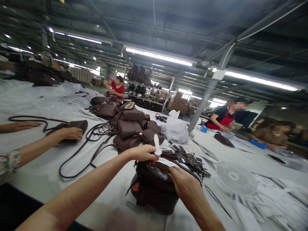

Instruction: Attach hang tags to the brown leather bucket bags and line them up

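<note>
In front of me a dark brown handbag (156, 195) rests on the white table with its top open, and crumpled clear plastic shows inside. My left hand (144, 153) is at the far left of the opening, fingers closed on a white ridged plastic piece (157, 145) that sticks upward. Along the right side of the mouth, my right hand (186, 184) grips the bag's rim, its thumb side toward the opening and some fingers hidden. A brown strap loops behind the bag.
Brown handbags (130, 126) with long straps are piled beyond. Black tags (192, 160), a white plastic bag (176, 128) and a white fan (237, 178) lie to the right. At left, a co-worker's hands (72, 134) touch another bag. Other people work farther back.
</note>
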The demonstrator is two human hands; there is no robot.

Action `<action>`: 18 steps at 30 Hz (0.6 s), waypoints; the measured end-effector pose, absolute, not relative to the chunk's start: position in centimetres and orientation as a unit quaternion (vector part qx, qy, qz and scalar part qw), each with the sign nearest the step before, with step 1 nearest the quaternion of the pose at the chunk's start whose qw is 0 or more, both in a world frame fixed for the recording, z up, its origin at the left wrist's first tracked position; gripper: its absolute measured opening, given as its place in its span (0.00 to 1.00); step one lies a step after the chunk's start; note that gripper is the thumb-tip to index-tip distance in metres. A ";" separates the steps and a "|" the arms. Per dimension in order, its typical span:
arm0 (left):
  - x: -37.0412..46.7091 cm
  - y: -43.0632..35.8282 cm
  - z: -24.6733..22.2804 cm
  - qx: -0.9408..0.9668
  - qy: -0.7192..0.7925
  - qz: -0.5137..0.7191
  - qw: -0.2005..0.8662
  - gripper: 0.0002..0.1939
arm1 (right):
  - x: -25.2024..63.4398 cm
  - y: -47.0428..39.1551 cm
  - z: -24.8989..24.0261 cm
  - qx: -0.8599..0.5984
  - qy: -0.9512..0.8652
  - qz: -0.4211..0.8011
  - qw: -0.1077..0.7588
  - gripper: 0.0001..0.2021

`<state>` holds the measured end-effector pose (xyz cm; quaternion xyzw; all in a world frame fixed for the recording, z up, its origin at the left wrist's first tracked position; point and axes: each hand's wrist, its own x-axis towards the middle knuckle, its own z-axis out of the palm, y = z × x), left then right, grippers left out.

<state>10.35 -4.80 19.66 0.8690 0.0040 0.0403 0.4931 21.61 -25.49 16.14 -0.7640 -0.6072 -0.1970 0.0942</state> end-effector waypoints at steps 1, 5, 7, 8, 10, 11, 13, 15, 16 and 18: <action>10.5 -4.8 19.6 0.871 0.000 0.038 0.489 0.04 | 21.2 -25.8 16.8 -0.733 -0.632 -0.228 0.107 0.14; 11.4 -4.7 19.6 0.884 -0.038 0.049 0.463 0.06 | 20.0 -24.8 19.5 -0.661 -0.656 -0.337 0.139 0.13; 11.7 -4.6 19.7 0.896 -0.064 0.042 0.438 0.07 | 20.0 -23.3 20.6 -0.724 -0.618 -0.293 0.086 0.15; 11.7 -4.7 19.8 0.904 -0.069 0.041 0.419 0.08 | 20.2 -22.5 21.0 -0.761 -0.598 -0.247 0.049 0.14; 11.4 -5.1 20.0 0.928 -0.058 0.084 0.358 0.05 | 20.9 -21.2 21.5 -0.803 -0.578 -0.144 -0.012 0.11; 11.0 -5.5 20.0 0.939 -0.041 0.136 0.313 0.04 | 21.4 -20.8 21.7 -0.808 -0.580 -0.103 -0.023 0.11; 9.9 -6.9 19.8 0.943 0.000 0.262 0.206 0.06 | 22.4 -20.4 22.0 -0.796 -0.604 -0.047 0.007 0.12; 8.9 -8.8 19.1 0.936 0.001 0.334 0.112 0.08 | 23.1 -20.4 22.2 -0.773 -0.630 -0.002 0.072 0.10; 8.5 -9.8 18.5 0.939 -0.022 0.335 0.080 0.09 | 23.5 -20.5 22.2 -0.760 -0.641 0.026 0.104 0.09; 8.2 -11.8 17.0 0.948 -0.072 0.307 0.037 0.10 | 23.9 -20.5 22.0 -0.744 -0.641 0.093 0.161 0.08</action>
